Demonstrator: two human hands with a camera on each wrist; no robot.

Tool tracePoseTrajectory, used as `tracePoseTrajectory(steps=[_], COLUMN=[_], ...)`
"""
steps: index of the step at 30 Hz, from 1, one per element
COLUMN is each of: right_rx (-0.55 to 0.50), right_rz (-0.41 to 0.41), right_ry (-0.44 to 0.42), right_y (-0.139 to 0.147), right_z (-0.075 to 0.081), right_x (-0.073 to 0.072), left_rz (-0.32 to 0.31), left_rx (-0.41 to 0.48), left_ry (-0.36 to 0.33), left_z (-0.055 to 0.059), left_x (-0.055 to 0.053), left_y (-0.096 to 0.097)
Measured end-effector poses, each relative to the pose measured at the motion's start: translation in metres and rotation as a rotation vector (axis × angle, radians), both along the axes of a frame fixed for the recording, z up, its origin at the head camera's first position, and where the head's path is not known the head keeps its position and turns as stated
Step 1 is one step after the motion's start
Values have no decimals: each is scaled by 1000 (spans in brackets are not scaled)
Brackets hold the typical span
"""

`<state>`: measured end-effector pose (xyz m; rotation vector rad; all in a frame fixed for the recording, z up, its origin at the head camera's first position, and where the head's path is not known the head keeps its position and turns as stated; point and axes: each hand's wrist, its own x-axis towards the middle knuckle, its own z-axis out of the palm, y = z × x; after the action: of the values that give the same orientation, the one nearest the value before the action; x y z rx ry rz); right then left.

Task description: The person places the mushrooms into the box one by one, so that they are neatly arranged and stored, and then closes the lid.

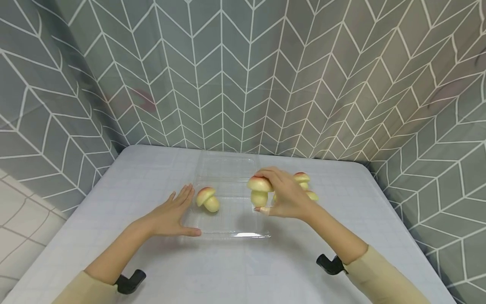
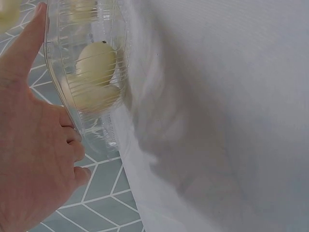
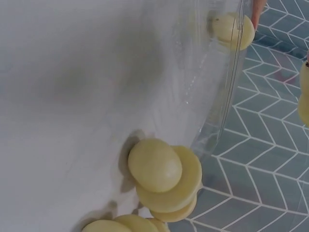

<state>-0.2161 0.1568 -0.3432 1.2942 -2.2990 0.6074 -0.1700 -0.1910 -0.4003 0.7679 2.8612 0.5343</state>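
Note:
A clear plastic box lies on the table with its hinged lid folded back on the far side. Inside, toward its left wall, a mushroom-shaped piece with a pale stem and red-tinged cap lies tilted. My left hand spreads straight fingers along the box's left edge, its thumb near the front corner. With fingers and thumb, my right hand grips another mushroom-shaped piece by cap and base, upright over the box's right side. In the right wrist view, this held piece shows only at the edge.
Several more mushroom-shaped pieces lie right of the box, partly hidden behind my right hand; the right wrist view shows them close together. A pale cloth covers the table. Behind it hangs a grey chevron-patterned curtain.

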Motion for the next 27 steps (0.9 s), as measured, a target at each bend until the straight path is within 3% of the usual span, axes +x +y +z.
tracePoseTrajectory(steps=[9,23,27], right_rx=[49,49,79], right_rz=[0,140,144], right_ry=[2,74,77], right_y=[-17,-46,-53], right_z=[1,-2,-4], right_x=[0,-2,-2], left_rz=[0,-2,-2], left_rx=[-7,-28,-34], left_ry=[1,6,3], left_z=[1,-1,-2], left_x=[0,-2,-2], left_y=[1,0,-1])
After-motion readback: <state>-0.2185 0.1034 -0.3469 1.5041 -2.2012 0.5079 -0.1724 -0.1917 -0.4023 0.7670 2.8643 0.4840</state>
